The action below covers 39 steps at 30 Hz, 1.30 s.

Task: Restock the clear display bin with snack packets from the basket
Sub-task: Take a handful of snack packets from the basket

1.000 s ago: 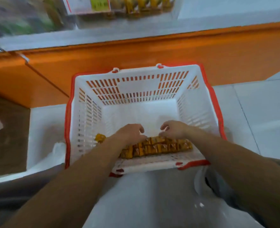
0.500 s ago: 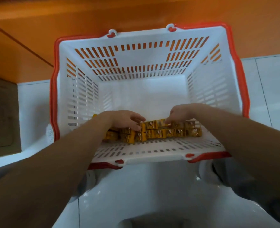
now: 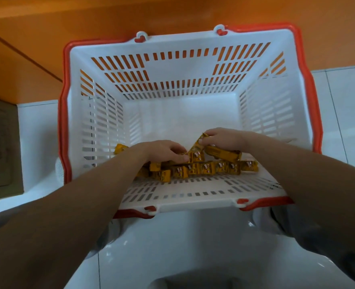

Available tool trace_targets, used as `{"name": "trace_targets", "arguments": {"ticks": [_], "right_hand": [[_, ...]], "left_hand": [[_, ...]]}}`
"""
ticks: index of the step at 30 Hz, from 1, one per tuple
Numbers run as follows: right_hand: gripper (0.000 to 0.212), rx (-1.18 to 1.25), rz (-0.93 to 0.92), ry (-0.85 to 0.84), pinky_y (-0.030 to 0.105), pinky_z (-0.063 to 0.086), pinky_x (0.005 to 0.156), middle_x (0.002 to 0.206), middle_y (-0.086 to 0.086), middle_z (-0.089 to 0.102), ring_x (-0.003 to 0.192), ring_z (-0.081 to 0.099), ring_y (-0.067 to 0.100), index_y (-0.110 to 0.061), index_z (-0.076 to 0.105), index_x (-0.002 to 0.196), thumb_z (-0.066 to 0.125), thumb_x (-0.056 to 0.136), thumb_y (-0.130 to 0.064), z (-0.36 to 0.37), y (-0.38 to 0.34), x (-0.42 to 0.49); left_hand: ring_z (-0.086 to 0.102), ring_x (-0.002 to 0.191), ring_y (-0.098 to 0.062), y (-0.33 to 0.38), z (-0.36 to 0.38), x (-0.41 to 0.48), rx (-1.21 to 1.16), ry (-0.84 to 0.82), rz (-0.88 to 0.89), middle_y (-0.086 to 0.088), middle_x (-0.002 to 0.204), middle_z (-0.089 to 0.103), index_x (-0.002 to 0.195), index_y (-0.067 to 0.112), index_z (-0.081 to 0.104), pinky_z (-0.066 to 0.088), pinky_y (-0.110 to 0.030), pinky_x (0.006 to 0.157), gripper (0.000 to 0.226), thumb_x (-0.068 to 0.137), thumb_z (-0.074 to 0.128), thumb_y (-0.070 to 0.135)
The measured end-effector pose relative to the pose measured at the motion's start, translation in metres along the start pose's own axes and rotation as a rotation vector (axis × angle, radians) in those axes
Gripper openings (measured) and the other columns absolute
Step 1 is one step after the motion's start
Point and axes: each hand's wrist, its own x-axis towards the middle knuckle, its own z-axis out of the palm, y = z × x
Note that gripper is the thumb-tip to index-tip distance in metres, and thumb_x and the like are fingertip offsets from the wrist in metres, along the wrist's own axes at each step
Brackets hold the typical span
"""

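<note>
the restock looks barely begun: yellow snack packets point(image 3: 203, 170) lie bunched in the white basket point(image 3: 193, 45), the right hand point(image 3: 222, 138) pinching a strip's raised end, the left hand point(image 3: 164, 151) seemingly gripping its lower end, the clear display bin out of view.

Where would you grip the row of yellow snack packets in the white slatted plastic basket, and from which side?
Probably at the raised end of the row of yellow snack packets, from above and the basket's open middle: the right hand pinches that end up, while the near wall of the white slatted plastic basket crowds the row's other side.
</note>
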Motion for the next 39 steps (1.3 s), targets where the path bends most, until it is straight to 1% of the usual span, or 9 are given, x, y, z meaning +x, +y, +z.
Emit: {"name": "trace_targets", "arguments": {"ticks": [5, 8, 14, 19, 24, 27, 31, 36, 39], "right_hand": [[0.041, 0.040, -0.027, 0.038, 0.033, 0.042, 0.072, 0.092, 0.001, 0.065, 0.089, 0.062, 0.020, -0.021, 0.066, 0.087, 0.049, 0.096, -0.058, 0.000, -0.004, -0.001], [0.034, -0.071, -0.008, 0.077, 0.032, 0.038, 0.070, 0.090, -0.004, 0.058, 0.088, 0.056, 0.016, -0.021, 0.062, 0.093, 0.050, 0.097, -0.052, -0.002, 0.000, 0.002], [0.039, -0.223, 0.003, 0.123, 0.030, 0.037, 0.059, 0.086, 0.001, 0.059, 0.076, 0.054, 0.014, -0.012, 0.063, 0.098, 0.048, 0.098, -0.048, -0.005, 0.001, 0.003], [0.046, -0.168, -0.004, 0.288, 0.028, 0.037, 0.052, 0.071, 0.002, 0.059, 0.061, 0.056, 0.012, -0.012, 0.061, 0.077, 0.045, 0.098, -0.050, -0.013, -0.003, -0.001], [0.055, 0.099, -0.057, 0.523, 0.032, 0.030, 0.055, 0.055, 0.001, 0.034, 0.049, 0.038, 0.017, -0.014, 0.039, 0.060, 0.044, 0.099, -0.052, -0.034, -0.026, -0.024], [0.054, 0.432, -0.069, 0.607, 0.030, 0.036, 0.056, 0.053, 0.002, 0.048, 0.050, 0.048, 0.018, -0.011, 0.049, 0.061, 0.047, 0.098, -0.051, -0.045, -0.052, -0.050], [0.031, 0.900, -0.156, 0.408, 0.027, 0.045, 0.047, 0.065, 0.009, 0.062, 0.047, 0.057, 0.021, -0.013, 0.066, 0.085, 0.054, 0.093, -0.040, -0.052, -0.089, -0.098], [0.022, 0.756, -0.328, 0.320, 0.026, 0.046, 0.042, 0.065, 0.012, 0.066, 0.045, 0.058, 0.023, -0.007, 0.062, 0.086, 0.054, 0.093, -0.026, -0.070, -0.135, -0.168], [0.020, 0.587, -0.445, 0.351, 0.028, 0.049, 0.049, 0.069, 0.011, 0.068, 0.055, 0.062, 0.023, -0.015, 0.066, 0.078, 0.060, 0.092, -0.027, -0.082, -0.164, -0.216]], "left_hand": [[0.051, 0.122, -0.013, 0.007, 0.002, 0.003, -0.011, -0.046, -0.018, 0.014, 0.128, 0.054, 0.141, 0.042, 0.049, 0.038, -0.036, 0.108, 0.081, 0.072, 0.068, 0.079], [0.051, 0.118, -0.013, 0.010, 0.001, 0.004, 0.060, -0.041, -0.035, 0.013, 0.126, 0.054, 0.138, 0.042, 0.052, 0.040, -0.037, 0.107, 0.082, 0.068, 0.069, 0.081], [0.057, 0.094, -0.010, 0.013, 0.006, 0.005, 0.121, 0.125, -0.013, 0.009, 0.104, 0.061, 0.115, 0.019, 0.066, 0.045, -0.028, 0.075, 0.071, 0.070, 0.076, 0.073], [0.060, 0.090, -0.007, 0.015, 0.001, -0.004, -0.034, 0.268, 0.004, 0.006, 0.108, 0.062, 0.114, 0.025, 0.066, 0.044, -0.026, 0.072, 0.058, 0.084, 0.059, 0.075], [0.076, 0.066, -0.020, 0.037, -0.024, -0.032, -0.547, 0.462, -0.080, -0.013, 0.089, 0.074, 0.097, 0.004, 0.067, 0.060, -0.028, 0.055, 0.066, 0.087, 0.060, 0.069], [0.078, 0.074, -0.022, 0.064, -0.038, -0.058, -0.746, 0.556, -0.061, -0.010, 0.086, 0.079, 0.098, 0.008, 0.069, 0.060, -0.029, 0.058, 0.065, 0.084, 0.062, 0.070], [0.078, 0.077, -0.025, 0.105, -0.050, -0.107, -0.981, 0.599, 0.080, -0.010, 0.088, 0.077, 0.107, 0.009, 0.068, 0.060, -0.030, 0.059, 0.063, 0.082, 0.068, 0.068], [0.077, 0.079, -0.027, 0.155, -0.066, -0.183, -1.033, 0.650, 0.271, -0.009, 0.083, 0.076, 0.103, 0.008, 0.071, 0.059, -0.033, 0.064, 0.063, 0.081, 0.069, 0.067], [0.076, 0.089, -0.030, 0.181, -0.069, -0.233, -1.041, 0.660, 0.376, -0.015, 0.100, 0.078, 0.109, 0.006, 0.074, 0.061, -0.036, 0.070, 0.071, 0.071, 0.077, 0.065]]}}
